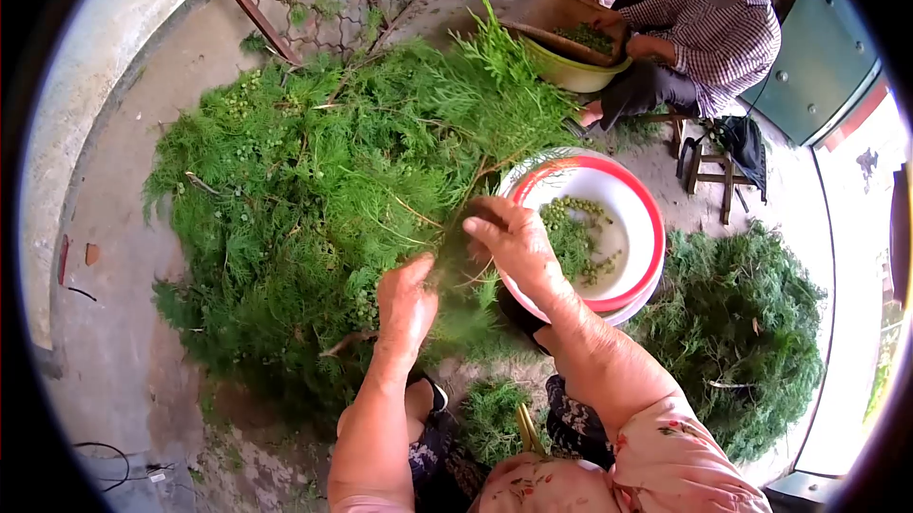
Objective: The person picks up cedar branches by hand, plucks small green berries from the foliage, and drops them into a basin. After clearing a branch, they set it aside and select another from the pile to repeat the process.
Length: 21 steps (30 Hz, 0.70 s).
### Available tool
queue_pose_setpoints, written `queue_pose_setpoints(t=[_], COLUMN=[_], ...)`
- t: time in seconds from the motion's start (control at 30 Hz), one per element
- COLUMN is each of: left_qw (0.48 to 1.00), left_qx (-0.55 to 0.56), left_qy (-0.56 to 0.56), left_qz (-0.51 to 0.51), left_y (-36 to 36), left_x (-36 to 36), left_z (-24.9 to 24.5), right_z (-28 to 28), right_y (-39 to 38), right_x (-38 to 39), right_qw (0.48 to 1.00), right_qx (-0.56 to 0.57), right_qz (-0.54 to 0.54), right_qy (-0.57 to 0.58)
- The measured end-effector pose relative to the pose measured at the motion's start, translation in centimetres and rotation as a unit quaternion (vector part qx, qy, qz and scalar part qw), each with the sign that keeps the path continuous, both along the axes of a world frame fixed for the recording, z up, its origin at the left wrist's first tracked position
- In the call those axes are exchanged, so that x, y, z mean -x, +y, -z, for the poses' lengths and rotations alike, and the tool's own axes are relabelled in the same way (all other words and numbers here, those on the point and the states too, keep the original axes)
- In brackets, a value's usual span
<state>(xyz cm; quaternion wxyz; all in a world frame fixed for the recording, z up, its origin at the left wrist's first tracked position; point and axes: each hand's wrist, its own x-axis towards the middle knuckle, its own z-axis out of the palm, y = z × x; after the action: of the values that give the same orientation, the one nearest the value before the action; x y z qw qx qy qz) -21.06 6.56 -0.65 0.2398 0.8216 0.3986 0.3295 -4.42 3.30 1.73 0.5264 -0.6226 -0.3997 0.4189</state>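
Observation:
Between my hands is a feathery green conifer branch (483,166), its tip pointing away from me above the big leafy pile. My left hand (407,304) is closed round the lower foliage, its fingers partly hidden by the leaves. Higher up, my right hand (514,242) is closed on the branch's stem, just left of a white basin (628,271) with a red rim. Small round green cones (594,271) and leafy bits lie in the basin. The foliage near my hands is slightly blurred.
A large heap of cut branches (285,190) spreads to the left, a smaller heap (742,332) to the right. Clippings (495,418) and yellow-handled shears or a similar tool (527,429) are by my lap. A seated person (713,33) works over a green tub (571,74).

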Motion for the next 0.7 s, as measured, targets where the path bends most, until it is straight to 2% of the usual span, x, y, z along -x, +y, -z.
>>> queue_pose_setpoints(t=[0.03, 0.07, 0.17, 0.27, 0.33, 0.37, 0.4, 0.43, 0.47, 0.53, 0.6, 0.63, 0.67, 0.7], left_qw=[1.000, 1.000, 0.997, 0.996, 0.997, 0.995, 0.991, 0.994, 0.990, 0.990, 0.997, 0.998, 0.995, 0.995], left_qx=[0.001, -0.004, -0.031, 0.064, 0.029, 0.061, 0.089, 0.065, 0.092, 0.027, 0.006, 0.025, 0.085, 0.079], left_qy=[0.027, 0.012, -0.040, 0.044, 0.056, 0.055, 0.081, 0.046, 0.079, 0.134, 0.074, 0.057, 0.041, 0.044], left_qz=[0.006, 0.016, 0.049, 0.047, 0.053, 0.048, 0.056, 0.071, 0.069, 0.043, 0.020, 0.022, 0.021, 0.027], left_y=[0.2, 0.3, 0.8, 0.7, 0.9, 1.6, 0.8, 0.8, 0.2, 0.2, -0.2, 0.1, 0.3, 0.5], left_x=[0.0, 0.1, 0.8, 1.0, 1.5, 1.6, 0.6, 0.5, -0.3, -0.6, -1.0, -0.8, -0.5, -0.2], left_z=[0.5, 1.1, 2.9, 2.3, 3.5, 5.3, 2.2, 2.5, 0.6, 0.2, -0.3, -0.1, 0.3, 0.8], right_z=[-0.4, -0.3, 1.0, 1.1, 1.4, 1.0, 2.5, 2.4, 0.7, 0.5, 1.2, 1.9, 3.3, 1.1], right_y=[-0.1, 0.1, 0.6, 0.8, 0.3, 0.1, 0.6, 0.6, -0.1, -0.6, -0.5, -0.6, -0.9, -2.8], right_x=[-0.2, -1.0, -1.4, -2.1, -2.1, -2.1, -2.6, -3.0, -3.5, -5.4, -8.3, -10.2, -12.9, -14.4], right_qw=[0.998, 0.998, 0.979, 0.992, 0.989, 0.984, 0.983, 0.980, 0.973, 0.972, 0.962, 0.959, 0.962, 0.941], right_qx=[0.005, 0.017, -0.017, 0.012, 0.016, 0.034, 0.032, 0.044, 0.045, 0.028, 0.016, -0.004, 0.009, -0.004], right_qz=[0.014, -0.015, 0.058, 0.047, 0.054, 0.070, 0.089, 0.113, 0.127, 0.163, 0.208, 0.240, 0.264, 0.299], right_qy=[0.064, 0.065, 0.195, 0.119, 0.134, 0.163, 0.157, 0.158, 0.186, 0.166, 0.178, 0.151, 0.070, 0.157])
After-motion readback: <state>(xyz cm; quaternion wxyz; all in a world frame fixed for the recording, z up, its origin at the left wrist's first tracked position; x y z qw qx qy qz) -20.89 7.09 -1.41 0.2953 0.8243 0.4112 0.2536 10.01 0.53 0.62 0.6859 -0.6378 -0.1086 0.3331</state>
